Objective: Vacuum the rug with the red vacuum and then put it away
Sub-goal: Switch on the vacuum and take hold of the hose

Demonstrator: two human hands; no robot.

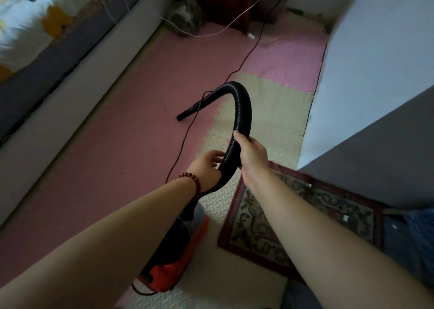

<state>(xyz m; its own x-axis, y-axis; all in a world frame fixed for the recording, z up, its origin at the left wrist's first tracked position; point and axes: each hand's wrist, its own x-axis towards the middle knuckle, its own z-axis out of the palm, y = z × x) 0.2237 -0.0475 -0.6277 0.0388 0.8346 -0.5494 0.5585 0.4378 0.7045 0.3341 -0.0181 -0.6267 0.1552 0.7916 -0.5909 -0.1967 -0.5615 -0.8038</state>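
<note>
The red vacuum (169,271) lies on the foam floor mat below my left forearm, partly hidden by it. Its black ribbed hose (244,111) arches up from the body and curves down to a black nozzle tip (185,115) that hangs just above the pink mat. My right hand (252,155) grips the hose midway, fingers wrapped round it. My left hand (206,165), with a red bead bracelet at the wrist, touches the hose lower down with loosely bent fingers. The patterned rug (305,217) with a dark red border lies to the right, under my right forearm.
A thin black power cord (187,135) runs from the vacuum across the pink and cream foam mats (117,144) toward the far wall. A bed edge (58,73) lines the left. A grey-white wall corner (364,97) stands on the right. White cables and a bag lie at the back.
</note>
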